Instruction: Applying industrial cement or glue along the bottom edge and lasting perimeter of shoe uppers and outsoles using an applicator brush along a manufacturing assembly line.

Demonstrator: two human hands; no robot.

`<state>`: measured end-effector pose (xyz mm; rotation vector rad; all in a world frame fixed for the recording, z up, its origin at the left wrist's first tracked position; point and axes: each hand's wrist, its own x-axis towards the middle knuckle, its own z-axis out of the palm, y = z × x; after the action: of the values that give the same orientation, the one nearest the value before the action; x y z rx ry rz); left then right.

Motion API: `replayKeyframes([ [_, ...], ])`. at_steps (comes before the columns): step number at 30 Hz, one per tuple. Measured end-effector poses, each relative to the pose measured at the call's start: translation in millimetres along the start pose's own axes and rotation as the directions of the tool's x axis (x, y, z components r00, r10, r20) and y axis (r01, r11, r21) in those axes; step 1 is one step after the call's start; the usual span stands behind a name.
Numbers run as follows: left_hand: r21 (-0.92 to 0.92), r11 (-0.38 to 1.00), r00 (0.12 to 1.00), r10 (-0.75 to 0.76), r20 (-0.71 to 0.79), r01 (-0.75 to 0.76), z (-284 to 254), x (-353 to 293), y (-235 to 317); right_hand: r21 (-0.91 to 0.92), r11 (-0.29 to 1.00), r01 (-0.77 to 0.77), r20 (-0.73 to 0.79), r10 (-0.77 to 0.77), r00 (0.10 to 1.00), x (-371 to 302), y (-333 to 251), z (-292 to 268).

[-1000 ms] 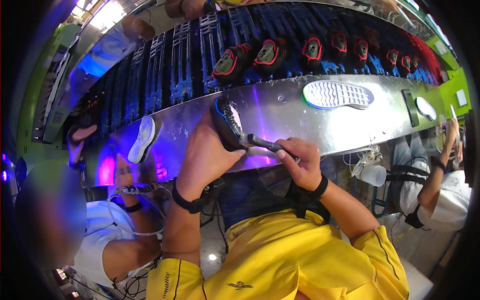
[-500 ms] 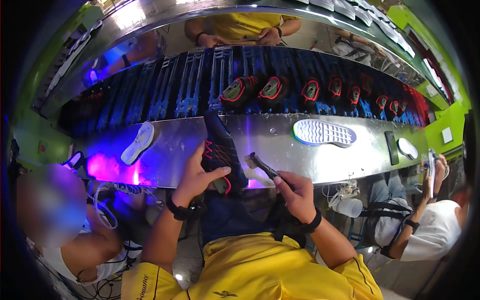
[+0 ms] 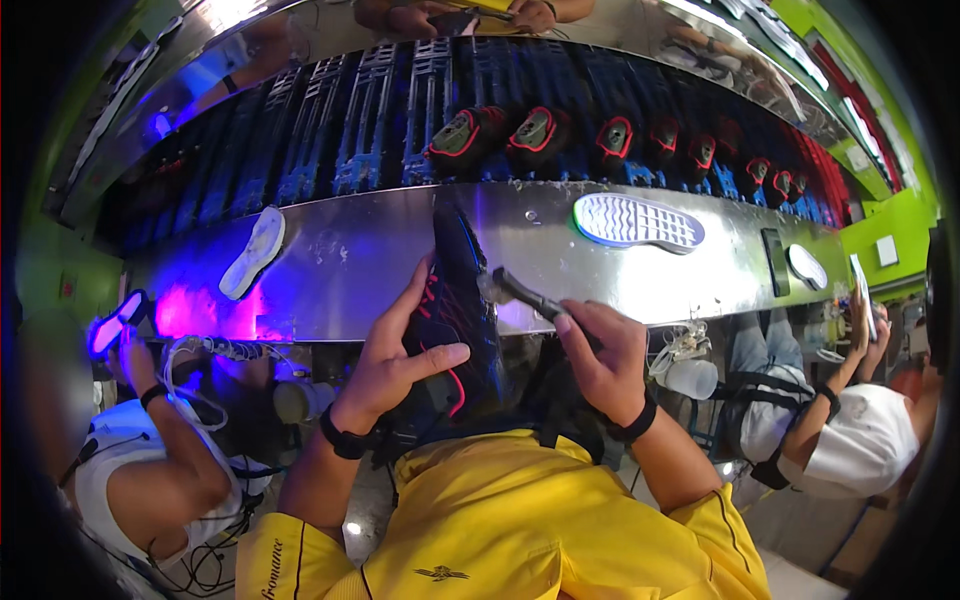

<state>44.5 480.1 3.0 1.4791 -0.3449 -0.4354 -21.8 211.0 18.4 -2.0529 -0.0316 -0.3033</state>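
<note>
My left hand (image 3: 395, 365) grips a black shoe upper (image 3: 462, 310) with red laces and red trim, its toe pointing away from me over the steel bench edge. The thumb lies across its side near the heel end. In my right hand (image 3: 605, 365) is a small dark-handled brush (image 3: 530, 294), held between thumb and fingers. Its pale bristles meet or almost meet the right lower edge of the shoe upper; contact is hard to tell. Beyond the hands, a white shoe sole (image 3: 638, 222) with a patterned tread rests on the steel bench (image 3: 370, 290).
Another white sole (image 3: 252, 254) lies left on the bench; a dark strip (image 3: 773, 262) and a small pale sole (image 3: 806, 267) lie right. Behind runs a blue-slatted conveyor (image 3: 335, 135) carrying several shoes (image 3: 535, 130). Co-workers sit on both sides. A white pot (image 3: 690, 378) hangs below the bench edge.
The shoe upper has turned more upright and toward the right, its side now by the brush. The brush has come closer to it. The whole view has shifted, placing the bench higher.
</note>
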Motion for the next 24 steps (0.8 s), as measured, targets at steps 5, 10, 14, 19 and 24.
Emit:
replayKeyframes([
  [5,-0.014,1.0,0.999,0.012,0.035,-0.012,2.3,0.2,5.3,-0.029,0.999,-0.017,-0.019,0.017,1.0,10.3,-1.3,-1.9],
  [10,-0.042,0.999,1.0,-0.009,-0.006,0.009,-5.2,2.6,5.2,0.006,1.0,0.009,0.093,-0.01,0.996,1.3,-3.3,-10.9],
  [14,-0.101,0.994,0.998,-0.05,-0.046,0.045,-8.6,7.0,11.8,0.049,0.997,-0.058,0.214,0.046,0.976,-4.5,-2.2,-19.8],
  [19,-0.15,0.982,0.988,-0.127,-0.085,0.113,-19.4,11.3,6.8,0.082,0.983,-0.163,0.319,0.129,0.939,-4.3,-6.3,-32.0],
  [24,-0.279,0.945,0.961,-0.224,-0.161,0.173,-16.8,19.9,16.1,0.058,0.993,-0.105,0.306,0.082,0.949,-2.2,-10.5,-39.1],
])
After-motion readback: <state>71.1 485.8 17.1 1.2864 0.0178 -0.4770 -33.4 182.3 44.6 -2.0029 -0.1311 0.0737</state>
